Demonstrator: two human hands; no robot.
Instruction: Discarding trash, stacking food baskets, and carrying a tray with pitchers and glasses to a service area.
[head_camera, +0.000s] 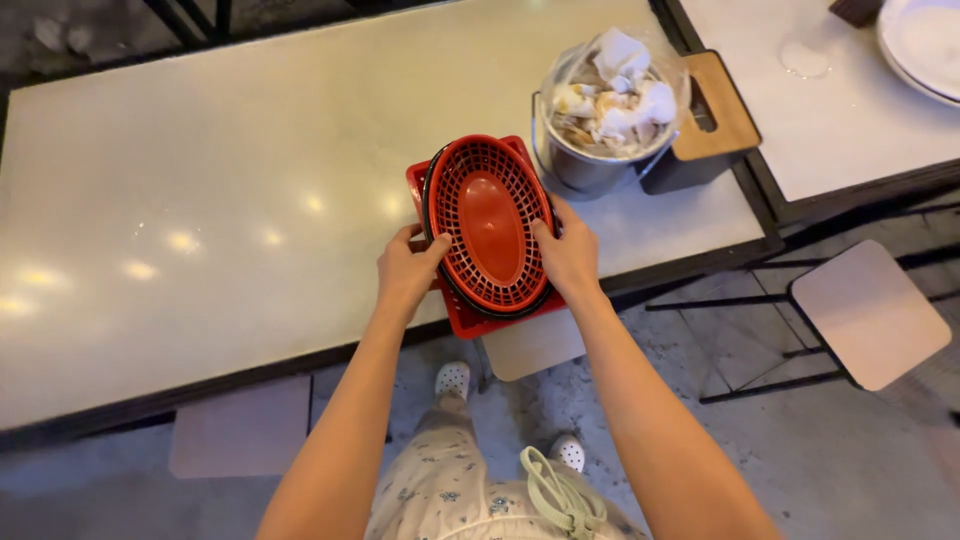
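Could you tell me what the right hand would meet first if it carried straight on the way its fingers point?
The right hand points up-left along the oval red plastic basket. Going on, it would probably meet the round metal bin of crumpled tissues first, though depth is unclear.

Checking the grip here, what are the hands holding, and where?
Both hands, left and right, hold the stack of red oval baskets by its long side rims.
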